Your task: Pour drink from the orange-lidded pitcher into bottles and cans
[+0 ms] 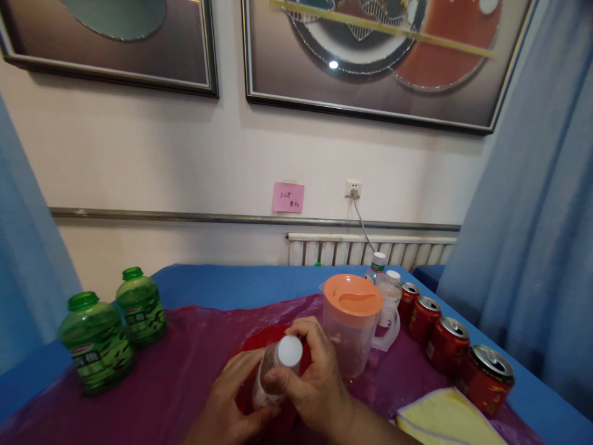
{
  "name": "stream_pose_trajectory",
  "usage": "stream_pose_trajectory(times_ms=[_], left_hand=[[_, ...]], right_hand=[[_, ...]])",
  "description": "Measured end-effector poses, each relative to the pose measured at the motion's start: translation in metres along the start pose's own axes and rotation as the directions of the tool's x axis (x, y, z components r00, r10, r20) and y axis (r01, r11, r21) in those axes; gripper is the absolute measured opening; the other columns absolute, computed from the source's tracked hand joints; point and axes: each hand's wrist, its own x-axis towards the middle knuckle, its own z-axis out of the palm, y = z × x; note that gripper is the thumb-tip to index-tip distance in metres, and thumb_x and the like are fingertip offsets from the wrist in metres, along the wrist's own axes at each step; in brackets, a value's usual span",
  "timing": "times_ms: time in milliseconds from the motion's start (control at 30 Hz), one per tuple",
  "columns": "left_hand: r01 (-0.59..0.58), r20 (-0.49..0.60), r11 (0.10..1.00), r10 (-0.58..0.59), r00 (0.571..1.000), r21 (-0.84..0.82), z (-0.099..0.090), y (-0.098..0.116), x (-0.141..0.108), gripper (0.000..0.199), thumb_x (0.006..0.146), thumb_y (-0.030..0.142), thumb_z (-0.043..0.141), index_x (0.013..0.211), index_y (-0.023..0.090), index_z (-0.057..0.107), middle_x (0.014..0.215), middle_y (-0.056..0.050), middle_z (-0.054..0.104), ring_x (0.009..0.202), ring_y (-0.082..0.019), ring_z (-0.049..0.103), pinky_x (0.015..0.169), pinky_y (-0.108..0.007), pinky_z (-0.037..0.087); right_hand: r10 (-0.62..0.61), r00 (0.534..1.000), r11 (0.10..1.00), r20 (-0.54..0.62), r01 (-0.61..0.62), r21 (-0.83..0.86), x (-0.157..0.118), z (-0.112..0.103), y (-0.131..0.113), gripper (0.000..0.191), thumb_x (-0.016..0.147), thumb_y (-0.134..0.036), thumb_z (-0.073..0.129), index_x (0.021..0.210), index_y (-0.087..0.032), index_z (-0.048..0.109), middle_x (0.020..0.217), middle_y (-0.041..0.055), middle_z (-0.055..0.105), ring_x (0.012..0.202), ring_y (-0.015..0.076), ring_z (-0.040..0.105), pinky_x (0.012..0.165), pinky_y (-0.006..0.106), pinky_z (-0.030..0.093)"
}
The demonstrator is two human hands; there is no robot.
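A small clear bottle with a white cap is held between my two hands, tilted a little. My left hand wraps round its lower left side. My right hand grips it near the top, thumb and fingers close below the cap. Beneath the hands lies a red object, mostly hidden. Just right of my right hand stands a clear pitcher with an orange lid.
Two green bottles stand at the left. Several red cans line the right side, with two white-capped bottles behind the pitcher. A yellow cloth lies front right. Purple sheeting covers part of the blue table.
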Motion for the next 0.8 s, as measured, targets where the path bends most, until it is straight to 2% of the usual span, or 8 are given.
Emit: stream_pose_trajectory(times_ms=[133,333,633,800], left_hand=[[0.003,-0.024,1.0,-0.003,1.0,0.001,0.0,-0.003,0.0,0.071,0.07,0.048,0.083,0.135,0.039,0.055,0.13,-0.005,0.068,0.111,-0.029,0.067,0.096,-0.039,0.056],[0.012,-0.058,1.0,-0.011,0.998,0.007,0.0,-0.006,0.001,0.066,0.069,0.048,0.082,0.131,0.036,0.061,0.128,-0.005,0.071,0.109,-0.029,0.07,0.092,-0.039,0.058],[0.02,-0.051,1.0,-0.019,0.998,0.015,-0.001,-0.01,0.0,0.072,0.07,0.049,0.082,0.136,0.034,0.056,0.132,-0.007,0.068,0.112,-0.03,0.068,0.095,-0.043,0.058],[0.024,-0.047,1.0,-0.024,0.999,-0.005,0.0,-0.011,0.0,0.07,0.071,0.048,0.081,0.135,0.035,0.056,0.133,-0.007,0.068,0.112,-0.03,0.068,0.096,-0.043,0.057]], right_hand=[[-0.064,0.996,0.998,0.057,0.064,0.01,-0.001,-0.002,0.001,0.039,0.084,-0.048,0.07,0.115,-0.026,0.06,0.106,0.0055,0.066,0.097,0.023,0.063,0.086,0.038,0.051],[-0.09,0.99,0.994,0.105,0.096,-0.057,0.0,-0.005,-0.001,0.037,0.089,-0.029,0.063,0.126,-0.027,0.059,0.112,0.0048,0.07,0.1,0.022,0.064,0.089,0.037,0.051],[-0.23,0.95,0.966,0.213,0.25,-0.07,0.007,-0.017,-0.008,0.048,0.091,-0.019,0.056,0.139,-0.024,0.052,0.127,0.0079,0.066,0.115,0.0222,0.061,0.102,0.04,0.048],[-0.17,0.969,0.978,0.181,0.188,-0.087,0.005,-0.013,-0.004,0.041,0.089,-0.023,0.061,0.13,-0.024,0.056,0.118,0.0058,0.069,0.107,0.0214,0.063,0.095,0.038,0.05]])
